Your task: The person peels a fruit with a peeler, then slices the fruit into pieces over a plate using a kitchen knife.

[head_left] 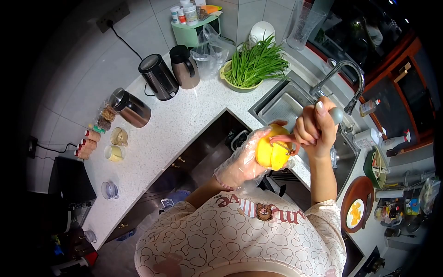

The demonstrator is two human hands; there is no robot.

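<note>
In the head view, the left hand (240, 166), in a clear plastic glove, held a yellow fruit (265, 154) in front of the person's chest, near the counter's edge by the sink (277, 111). Its fingers were curled about the fruit, though the crinkled plastic and the fruit hid part of them, so their exact spread could not be told. The right hand (316, 127), bare, was closed in a fist around a peeler (284, 138), fingers pressed together and folded over the handle, whose grey rounded end stuck out beyond the fist. The peeler's pink head lay across the fruit.

Beyond the hands, the tap (355, 71) arched over the sink, and a green basket (226, 77) heaped with long greens (256, 62) stood just beside it on the counter (198, 108). To the right, a round brown board (349, 197) bore a white plate (350, 225) with yellow-orange pieces (355, 213) on it. Farther left stood a dark kettle (159, 78), a jug (185, 69) and a flask (133, 110).
</note>
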